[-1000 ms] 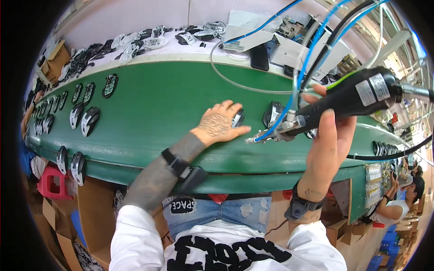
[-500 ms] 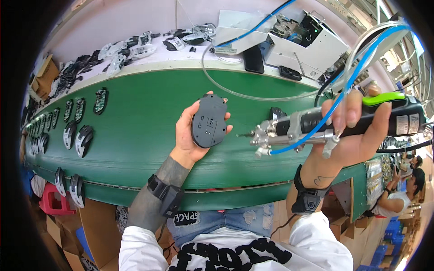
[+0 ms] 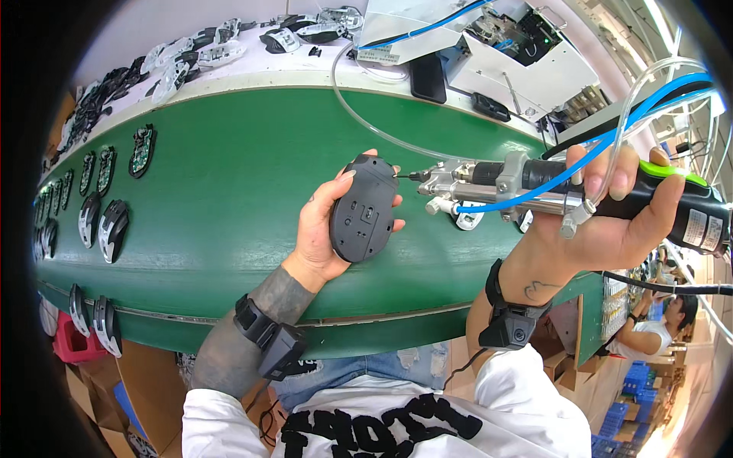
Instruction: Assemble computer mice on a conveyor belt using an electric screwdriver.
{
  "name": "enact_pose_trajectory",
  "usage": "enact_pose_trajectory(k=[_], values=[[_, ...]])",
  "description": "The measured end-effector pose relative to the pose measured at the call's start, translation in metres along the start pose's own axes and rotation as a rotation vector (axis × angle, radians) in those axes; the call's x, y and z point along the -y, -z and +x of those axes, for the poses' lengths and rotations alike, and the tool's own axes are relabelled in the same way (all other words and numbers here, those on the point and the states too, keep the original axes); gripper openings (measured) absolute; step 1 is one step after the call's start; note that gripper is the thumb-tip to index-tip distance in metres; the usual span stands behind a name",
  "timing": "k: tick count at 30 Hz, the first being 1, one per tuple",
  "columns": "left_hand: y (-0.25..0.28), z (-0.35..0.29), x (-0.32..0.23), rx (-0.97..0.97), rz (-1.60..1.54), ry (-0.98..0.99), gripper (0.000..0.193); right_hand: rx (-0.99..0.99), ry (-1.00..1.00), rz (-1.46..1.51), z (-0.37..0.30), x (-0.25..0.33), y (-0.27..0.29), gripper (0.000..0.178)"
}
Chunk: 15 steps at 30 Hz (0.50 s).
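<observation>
My left hand (image 3: 314, 229) is wrapped around a dark grey computer mouse (image 3: 357, 240), its underside facing up. The mouse is held above the green work surface (image 3: 221, 221). In my right hand (image 3: 599, 229) is a powered screwdriver (image 3: 527, 179) with a black body, a bright green lever and a blue air hose. It lies nearly level, and its thin bit points left at the mouse's upper right edge. The tip is at or very near a screw hole there; whether it touches I cannot tell. Partly hidden below the screwdriver's nose is a grey-and-white mouse part (image 3: 467, 218).
Green circuit boards (image 3: 142, 151) and mouse shells (image 3: 114, 231) stand in rows at the left. A white shelf (image 3: 252, 65) at the back carries more shells, a black phone (image 3: 428, 79) and a white machine (image 3: 519, 65). Hoses loop at the right; a co-worker (image 3: 649, 328) sits beyond.
The screwdriver's bit has closed the gap to the mouse, ending at its upper right edge. The mouse remains in my left hand. The whole view has shifted slightly.
</observation>
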<state>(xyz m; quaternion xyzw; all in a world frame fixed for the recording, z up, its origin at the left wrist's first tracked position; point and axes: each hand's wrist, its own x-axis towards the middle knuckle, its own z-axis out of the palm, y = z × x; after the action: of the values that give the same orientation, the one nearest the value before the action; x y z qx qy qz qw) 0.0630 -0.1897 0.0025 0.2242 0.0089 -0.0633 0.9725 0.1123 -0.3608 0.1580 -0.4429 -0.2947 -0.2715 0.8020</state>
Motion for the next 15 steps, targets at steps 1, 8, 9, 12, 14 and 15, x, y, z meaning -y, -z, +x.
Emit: enact_pose_trajectory(k=[1,8,9,12,14,15], values=[[0.000,0.000,0.000,-0.004,-0.001,0.002,0.050,0.033,0.019,-0.031,0.001,0.000,0.001,0.032],[-0.005,-0.004,0.001,0.021,0.006,-0.008,0.051,0.221,-0.044,0.028,-0.001,0.005,0.006,0.026],[-0.006,-0.004,0.001,0.024,0.025,-0.003,0.050,0.222,-0.044,0.031,-0.001,0.005,0.006,0.026],[-0.004,0.000,0.000,-0.046,0.089,-0.035,0.049,0.152,-0.002,-0.038,0.001,0.009,0.006,0.027],[0.005,0.004,-0.001,-0.108,0.078,-0.037,0.049,0.105,-0.054,0.131,0.005,0.018,0.017,0.029],[0.008,0.004,-0.001,-0.174,0.069,-0.034,0.048,0.028,-0.021,0.091,0.004,0.022,0.014,0.031]])
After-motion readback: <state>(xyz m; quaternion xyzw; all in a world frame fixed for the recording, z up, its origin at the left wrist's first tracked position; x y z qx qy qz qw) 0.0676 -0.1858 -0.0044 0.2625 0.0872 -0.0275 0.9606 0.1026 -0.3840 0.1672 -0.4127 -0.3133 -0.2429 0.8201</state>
